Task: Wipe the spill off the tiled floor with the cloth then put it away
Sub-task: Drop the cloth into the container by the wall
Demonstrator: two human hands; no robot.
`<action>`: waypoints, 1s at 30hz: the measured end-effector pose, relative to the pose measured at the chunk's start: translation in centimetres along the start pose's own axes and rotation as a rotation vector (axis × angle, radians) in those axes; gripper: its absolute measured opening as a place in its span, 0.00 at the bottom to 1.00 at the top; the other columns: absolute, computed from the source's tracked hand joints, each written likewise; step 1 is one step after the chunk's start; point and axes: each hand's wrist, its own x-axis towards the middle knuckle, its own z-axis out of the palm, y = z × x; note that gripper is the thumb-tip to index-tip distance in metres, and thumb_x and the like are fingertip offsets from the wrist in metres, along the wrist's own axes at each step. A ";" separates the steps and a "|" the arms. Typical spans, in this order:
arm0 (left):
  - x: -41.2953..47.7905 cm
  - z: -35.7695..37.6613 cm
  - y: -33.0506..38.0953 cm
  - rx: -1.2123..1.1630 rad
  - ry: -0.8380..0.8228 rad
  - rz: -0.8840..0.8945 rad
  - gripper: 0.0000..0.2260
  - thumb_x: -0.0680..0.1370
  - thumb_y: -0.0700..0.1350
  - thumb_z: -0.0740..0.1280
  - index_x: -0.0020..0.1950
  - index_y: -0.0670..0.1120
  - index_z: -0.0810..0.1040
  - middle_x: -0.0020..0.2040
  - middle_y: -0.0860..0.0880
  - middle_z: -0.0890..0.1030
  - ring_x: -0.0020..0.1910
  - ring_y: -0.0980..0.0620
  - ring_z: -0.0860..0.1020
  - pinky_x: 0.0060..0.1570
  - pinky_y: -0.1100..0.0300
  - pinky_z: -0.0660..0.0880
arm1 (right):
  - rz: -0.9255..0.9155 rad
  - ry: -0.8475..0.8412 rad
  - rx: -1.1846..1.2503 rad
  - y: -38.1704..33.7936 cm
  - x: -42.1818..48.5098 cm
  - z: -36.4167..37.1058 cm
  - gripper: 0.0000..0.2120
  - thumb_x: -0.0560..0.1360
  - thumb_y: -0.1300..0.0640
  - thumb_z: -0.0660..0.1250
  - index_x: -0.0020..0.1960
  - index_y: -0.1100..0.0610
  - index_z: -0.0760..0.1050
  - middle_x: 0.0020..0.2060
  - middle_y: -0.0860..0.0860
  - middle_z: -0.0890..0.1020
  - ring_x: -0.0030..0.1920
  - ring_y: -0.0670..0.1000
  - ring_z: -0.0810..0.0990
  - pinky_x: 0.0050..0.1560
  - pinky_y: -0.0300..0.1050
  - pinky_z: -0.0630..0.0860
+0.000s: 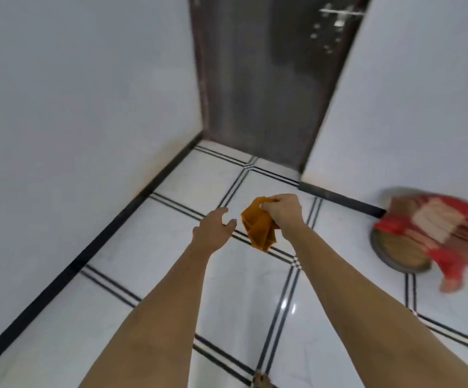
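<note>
Cloth (258, 223) unlabelled, in right hand (283, 210)

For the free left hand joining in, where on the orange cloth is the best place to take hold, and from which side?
Probably the loose lower folds of the cloth, approached from the left. The right hand pinches the top bunch, so the cloth hangs free below it above the tiled floor. The open left hand already sits just left of that hanging part, not touching it.
</note>
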 end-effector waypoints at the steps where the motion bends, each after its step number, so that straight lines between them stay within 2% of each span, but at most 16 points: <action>1: 1.3 1.5 2.3 0.011 -0.026 0.037 0.22 0.78 0.54 0.61 0.71 0.49 0.65 0.71 0.49 0.67 0.69 0.48 0.66 0.68 0.52 0.62 | 0.014 0.042 0.028 0.5 1.2 -2.5 0.05 0.71 0.65 0.69 0.46 0.63 0.78 0.44 0.58 0.80 0.42 0.54 0.77 0.49 0.52 0.79; 3: 3.7 4.3 6.6 0.028 -0.083 0.104 0.23 0.79 0.54 0.60 0.71 0.49 0.64 0.72 0.48 0.66 0.69 0.47 0.66 0.68 0.49 0.62 | 0.062 0.103 0.074 1.8 3.5 -7.1 0.04 0.72 0.64 0.69 0.46 0.59 0.75 0.41 0.53 0.78 0.44 0.54 0.76 0.49 0.49 0.77; 5: 5.9 7.7 11.5 0.060 -0.144 0.176 0.22 0.79 0.54 0.60 0.72 0.49 0.64 0.72 0.48 0.66 0.70 0.47 0.65 0.68 0.47 0.62 | 0.124 0.178 0.160 3.4 5.8 -12.2 0.07 0.72 0.62 0.70 0.47 0.58 0.73 0.40 0.51 0.76 0.46 0.53 0.75 0.50 0.48 0.77; 7: 7.6 10.5 15.6 0.075 -0.191 0.234 0.22 0.79 0.54 0.59 0.72 0.48 0.63 0.72 0.47 0.65 0.70 0.46 0.65 0.68 0.45 0.61 | 0.173 0.251 0.241 4.9 7.4 -16.5 0.09 0.70 0.62 0.71 0.47 0.58 0.74 0.45 0.54 0.78 0.49 0.56 0.78 0.52 0.53 0.78; 10: 10.0 15.8 22.4 0.124 -0.281 0.328 0.22 0.79 0.54 0.59 0.72 0.49 0.63 0.73 0.47 0.65 0.70 0.45 0.65 0.68 0.45 0.61 | 0.229 0.405 0.377 7.2 9.3 -23.4 0.05 0.71 0.65 0.70 0.41 0.58 0.75 0.45 0.61 0.79 0.54 0.63 0.78 0.55 0.60 0.76; 13: 12.3 20.9 28.5 0.162 -0.376 0.432 0.22 0.79 0.54 0.58 0.72 0.49 0.63 0.73 0.47 0.65 0.70 0.45 0.64 0.68 0.45 0.61 | 0.278 0.522 0.458 9.0 11.5 -29.4 0.05 0.73 0.64 0.68 0.39 0.59 0.73 0.49 0.64 0.79 0.47 0.58 0.78 0.53 0.53 0.77; 15: 14.3 24.8 32.6 0.190 -0.451 0.485 0.22 0.79 0.54 0.58 0.72 0.50 0.63 0.72 0.48 0.65 0.70 0.46 0.65 0.68 0.45 0.61 | 0.307 0.603 0.503 10.5 14.0 -33.6 0.04 0.72 0.64 0.68 0.42 0.60 0.74 0.44 0.60 0.78 0.42 0.54 0.76 0.47 0.49 0.76; 19: 18.9 31.7 39.6 0.223 -0.562 0.559 0.22 0.79 0.54 0.59 0.71 0.50 0.64 0.72 0.49 0.67 0.69 0.47 0.65 0.68 0.46 0.61 | 0.369 0.716 0.595 12.9 19.2 -40.7 0.09 0.72 0.66 0.68 0.36 0.57 0.72 0.37 0.54 0.76 0.43 0.54 0.76 0.51 0.53 0.76; 21: 21.5 34.9 43.3 0.248 -0.608 0.573 0.21 0.79 0.53 0.59 0.70 0.49 0.66 0.70 0.49 0.68 0.69 0.47 0.66 0.67 0.46 0.62 | 0.407 0.769 0.612 13.9 22.3 -44.3 0.06 0.71 0.66 0.69 0.39 0.58 0.73 0.39 0.54 0.77 0.43 0.55 0.76 0.51 0.53 0.77; 24: 25.1 39.3 49.0 0.310 -0.645 0.602 0.21 0.79 0.52 0.59 0.70 0.48 0.65 0.69 0.48 0.70 0.67 0.46 0.67 0.66 0.45 0.64 | 0.472 0.818 0.666 15.8 27.1 -49.2 0.07 0.70 0.63 0.71 0.45 0.56 0.75 0.44 0.55 0.79 0.49 0.58 0.78 0.55 0.55 0.77; 27: 27.7 43.3 52.6 0.324 -0.668 0.632 0.17 0.79 0.51 0.59 0.66 0.46 0.68 0.63 0.46 0.74 0.62 0.45 0.72 0.62 0.45 0.68 | 0.517 0.852 0.682 18.5 31.3 -52.6 0.07 0.68 0.59 0.73 0.42 0.52 0.76 0.50 0.56 0.80 0.51 0.59 0.78 0.55 0.58 0.77; 30: 30.9 49.3 56.0 0.369 -0.686 0.618 0.19 0.79 0.53 0.58 0.68 0.48 0.66 0.64 0.46 0.74 0.63 0.45 0.72 0.63 0.44 0.68 | 0.584 0.867 0.686 22.6 36.6 -56.3 0.08 0.68 0.56 0.73 0.40 0.48 0.75 0.49 0.53 0.81 0.51 0.58 0.78 0.54 0.58 0.77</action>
